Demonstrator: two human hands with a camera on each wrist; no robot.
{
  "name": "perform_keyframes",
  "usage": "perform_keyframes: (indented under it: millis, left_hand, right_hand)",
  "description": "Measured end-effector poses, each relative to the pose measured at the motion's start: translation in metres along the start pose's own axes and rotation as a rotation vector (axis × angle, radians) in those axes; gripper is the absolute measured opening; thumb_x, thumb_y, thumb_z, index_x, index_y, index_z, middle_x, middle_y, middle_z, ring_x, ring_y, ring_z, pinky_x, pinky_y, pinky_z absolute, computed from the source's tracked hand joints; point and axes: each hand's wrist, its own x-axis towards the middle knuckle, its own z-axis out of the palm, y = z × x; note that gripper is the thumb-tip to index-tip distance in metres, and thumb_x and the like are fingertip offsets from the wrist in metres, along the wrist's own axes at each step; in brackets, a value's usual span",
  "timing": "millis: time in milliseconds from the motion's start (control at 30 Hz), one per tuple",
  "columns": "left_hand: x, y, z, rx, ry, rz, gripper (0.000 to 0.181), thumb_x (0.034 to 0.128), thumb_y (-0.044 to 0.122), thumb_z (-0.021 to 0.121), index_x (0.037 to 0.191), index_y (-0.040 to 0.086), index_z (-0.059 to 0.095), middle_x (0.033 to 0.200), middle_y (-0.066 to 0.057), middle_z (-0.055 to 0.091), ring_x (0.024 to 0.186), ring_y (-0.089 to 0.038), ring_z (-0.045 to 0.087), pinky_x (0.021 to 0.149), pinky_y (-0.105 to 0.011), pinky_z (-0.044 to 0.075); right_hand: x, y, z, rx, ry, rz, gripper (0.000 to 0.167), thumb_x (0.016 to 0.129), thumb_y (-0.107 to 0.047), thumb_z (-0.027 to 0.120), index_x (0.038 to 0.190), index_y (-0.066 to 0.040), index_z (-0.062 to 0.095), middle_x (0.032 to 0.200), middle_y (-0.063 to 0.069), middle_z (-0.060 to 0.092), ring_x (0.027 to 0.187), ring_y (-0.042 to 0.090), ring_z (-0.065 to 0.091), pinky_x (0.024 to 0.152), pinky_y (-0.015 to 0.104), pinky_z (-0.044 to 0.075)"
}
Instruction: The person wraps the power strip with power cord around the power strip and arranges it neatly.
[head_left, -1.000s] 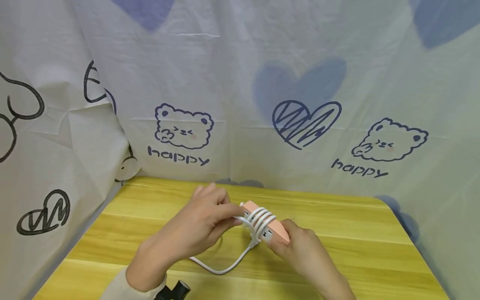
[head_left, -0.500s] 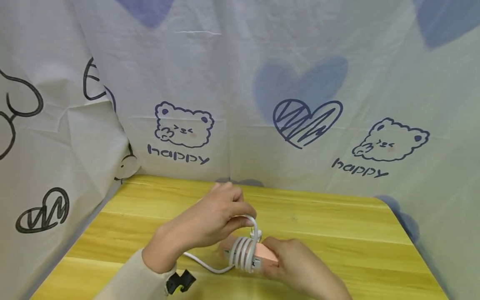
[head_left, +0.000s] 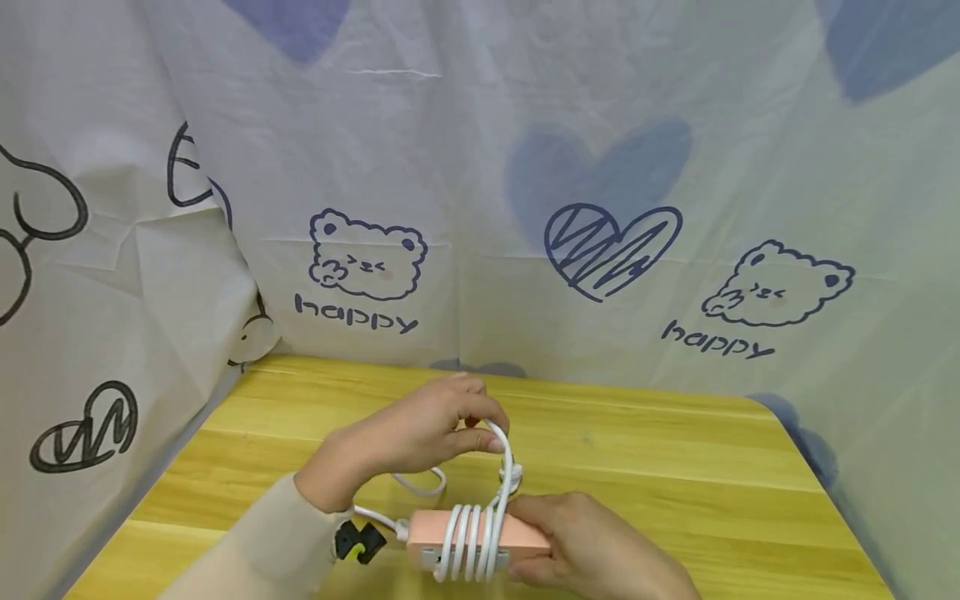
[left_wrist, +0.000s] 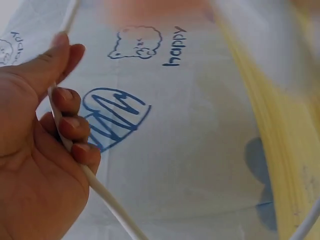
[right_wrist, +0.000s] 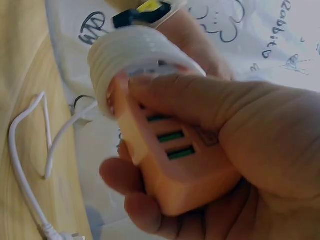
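Note:
A pink power strip [head_left: 427, 527] is held level above the near part of the table, several turns of its white cord [head_left: 470, 546] wound round its middle. My right hand [head_left: 592, 546] grips its right end; in the right wrist view the thumb lies beside the USB ports [right_wrist: 171, 136]. Above the strip, my left hand [head_left: 438, 425] pinches the cord between thumb and fingers, drawing a stretch up from the coils. The left wrist view has that cord [left_wrist: 112, 202] running across the palm under curled fingers. A white plug [head_left: 512, 477] shows behind the strip.
The yellow wood-grain table [head_left: 675, 467] extends around both hands. A loose loop of cord [right_wrist: 17, 150] lies on it. A printed white cloth [head_left: 480, 167] hangs behind and to the left. A black strap mount [head_left: 360, 542] sits at the left wrist.
The power strip has turned from slanted to level and come nearer the front edge, held by my right hand. My left hand has shifted right with the cord, and one more turn seems wound.

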Motion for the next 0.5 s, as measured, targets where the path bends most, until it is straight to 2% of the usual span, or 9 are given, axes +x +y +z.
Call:
perform_keyframes:
  millis: [100, 167, 233, 300, 333, 433, 467, 500]
  left_hand:
    - [0.003, -0.008, 0.004, -0.112, -0.031, -0.041, 0.013, 0.0998, 0.032, 0.073, 0.109, 0.024, 0.077, 0.097, 0.014, 0.065, 0.086, -0.005, 0.056, 0.078, -0.026, 0.051]
    - [0.004, -0.013, 0.009, -0.228, -0.042, -0.092, 0.012, 0.1000, 0.030, 0.073, 0.109, 0.023, 0.074, 0.098, 0.013, 0.068, 0.089, -0.004, 0.062, 0.080, -0.026, 0.054]
    - [0.004, -0.019, 0.016, -0.340, -0.033, -0.127, 0.011, 0.1003, 0.027, 0.074, 0.107, 0.019, 0.070, 0.097, 0.010, 0.070, 0.088, -0.006, 0.064, 0.079, -0.027, 0.055]
    - [0.003, -0.025, 0.024, -0.425, -0.010, -0.159, 0.011, 0.1008, 0.025, 0.073, 0.106, 0.017, 0.067, 0.095, 0.007, 0.070, 0.086, -0.008, 0.064, 0.078, -0.027, 0.055]
    - [0.003, -0.029, 0.029, -0.454, 0.006, -0.166, 0.010, 0.1012, 0.024, 0.073, 0.105, 0.016, 0.067, 0.096, 0.006, 0.070, 0.087, -0.008, 0.065, 0.079, -0.027, 0.055]
    - [0.002, -0.038, 0.042, -0.471, 0.066, -0.157, 0.007, 0.1022, 0.022, 0.072, 0.104, 0.016, 0.070, 0.095, 0.004, 0.071, 0.085, -0.008, 0.064, 0.077, -0.027, 0.055]
    - [0.002, -0.040, 0.046, -0.463, 0.091, -0.151, 0.006, 0.1023, 0.023, 0.072, 0.104, 0.017, 0.072, 0.095, 0.005, 0.073, 0.084, -0.008, 0.064, 0.077, -0.026, 0.056]
    - [0.002, -0.042, 0.050, -0.463, 0.114, -0.141, 0.007, 0.1026, 0.022, 0.071, 0.105, 0.016, 0.074, 0.096, 0.005, 0.074, 0.084, -0.007, 0.065, 0.076, -0.026, 0.056]
  right_hand:
    - [-0.003, -0.002, -0.003, 0.023, 0.002, -0.054, 0.023, 0.095, -0.034, 0.081, 0.115, -0.032, 0.068, 0.097, -0.020, 0.066, 0.080, -0.004, 0.059, 0.073, 0.019, 0.053]
    - [-0.004, -0.003, -0.005, 0.038, 0.000, -0.079, 0.025, 0.095, -0.034, 0.080, 0.117, -0.032, 0.068, 0.099, -0.020, 0.066, 0.081, -0.004, 0.059, 0.074, 0.019, 0.052]
    - [-0.004, -0.004, -0.007, 0.068, -0.003, -0.090, 0.026, 0.096, -0.036, 0.079, 0.119, -0.031, 0.068, 0.100, -0.018, 0.067, 0.081, -0.004, 0.059, 0.074, 0.019, 0.052]
    - [-0.005, -0.005, -0.008, 0.127, -0.006, -0.066, 0.029, 0.096, -0.039, 0.078, 0.122, -0.031, 0.068, 0.100, -0.017, 0.067, 0.082, -0.003, 0.060, 0.075, 0.020, 0.053]
    - [-0.005, -0.006, -0.008, 0.158, -0.002, -0.050, 0.031, 0.096, -0.040, 0.078, 0.123, -0.030, 0.067, 0.100, -0.016, 0.067, 0.082, -0.002, 0.061, 0.074, 0.021, 0.053]
    - [-0.005, -0.006, -0.006, 0.259, 0.044, 0.010, 0.033, 0.096, -0.041, 0.078, 0.125, -0.030, 0.066, 0.098, -0.013, 0.067, 0.082, 0.001, 0.061, 0.073, 0.023, 0.053]
    - [-0.005, -0.006, -0.005, 0.283, 0.074, 0.015, 0.034, 0.096, -0.040, 0.078, 0.127, -0.030, 0.066, 0.099, -0.012, 0.068, 0.082, 0.002, 0.061, 0.073, 0.023, 0.054]
    - [-0.005, -0.006, -0.004, 0.284, 0.120, -0.014, 0.035, 0.097, -0.037, 0.078, 0.128, -0.029, 0.065, 0.100, -0.011, 0.069, 0.083, 0.003, 0.062, 0.074, 0.024, 0.054]
